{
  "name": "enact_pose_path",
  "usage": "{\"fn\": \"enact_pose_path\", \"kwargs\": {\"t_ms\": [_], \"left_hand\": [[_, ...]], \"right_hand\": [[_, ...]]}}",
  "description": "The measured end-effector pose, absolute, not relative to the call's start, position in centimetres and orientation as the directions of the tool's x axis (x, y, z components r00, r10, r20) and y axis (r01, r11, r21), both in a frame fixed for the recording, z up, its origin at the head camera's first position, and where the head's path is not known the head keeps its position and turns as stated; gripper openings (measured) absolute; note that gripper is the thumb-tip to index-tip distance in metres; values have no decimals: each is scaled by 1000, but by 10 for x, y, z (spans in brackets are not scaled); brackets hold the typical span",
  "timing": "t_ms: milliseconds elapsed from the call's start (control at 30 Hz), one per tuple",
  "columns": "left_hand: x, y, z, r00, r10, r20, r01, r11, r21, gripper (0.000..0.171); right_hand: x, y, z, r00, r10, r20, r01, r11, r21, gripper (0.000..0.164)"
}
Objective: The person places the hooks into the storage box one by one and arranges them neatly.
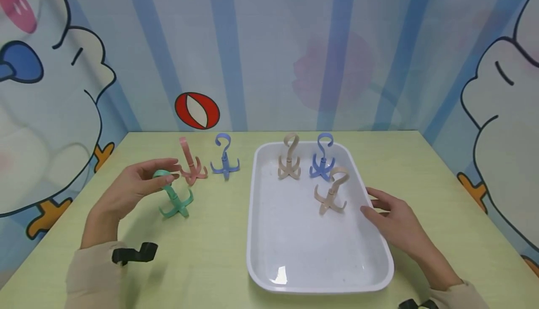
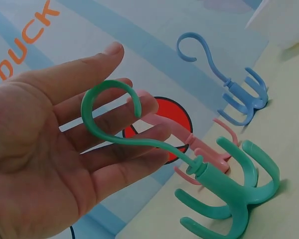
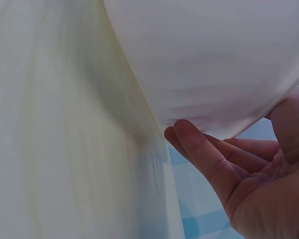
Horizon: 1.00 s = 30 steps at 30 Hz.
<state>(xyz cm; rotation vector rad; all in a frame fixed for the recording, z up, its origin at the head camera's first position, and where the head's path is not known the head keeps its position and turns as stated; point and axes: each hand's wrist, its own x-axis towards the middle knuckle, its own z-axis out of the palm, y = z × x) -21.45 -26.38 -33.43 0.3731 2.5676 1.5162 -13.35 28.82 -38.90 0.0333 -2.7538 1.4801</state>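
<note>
On the left of the table a green four-pronged hanging hook [image 1: 177, 202] stands on its prongs. My left hand [image 1: 130, 185] is around its curved top; in the left wrist view the thumb and fingers [image 2: 124, 172] are extended and spread beside the curve, not closed on it. At the right side of a white tray [image 1: 286, 239], my right hand [image 1: 397, 222] holds the rim, thumb over the edge and fingers against the outer wall [image 3: 194, 112]. Two beige hooks [image 1: 330, 200] and a blue hook [image 1: 322, 166] stand inside the tray.
A pink hook [image 1: 193, 172] stands just behind the green one, close to my left fingertips. Another blue hook [image 1: 225, 163] is between it and the tray. A striped cartoon backdrop [image 1: 269, 56] rises behind the pale yellow-green table [image 1: 210, 257].
</note>
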Motion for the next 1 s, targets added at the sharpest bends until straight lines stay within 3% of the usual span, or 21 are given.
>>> {"fn": "enact_pose_path", "kwargs": {"t_ms": [600,1000], "left_hand": [[-222,-272,-354,-946,325,-9,85,274,958,49],[-226,-263,-354,-952,305,33,116,261,958,45]], "right_hand": [[-136,289,-390,-1000,-2,-10,7,568,-823,63],[-136,290,-390,-1000,-7,9,-12,551,-834,62]]}}
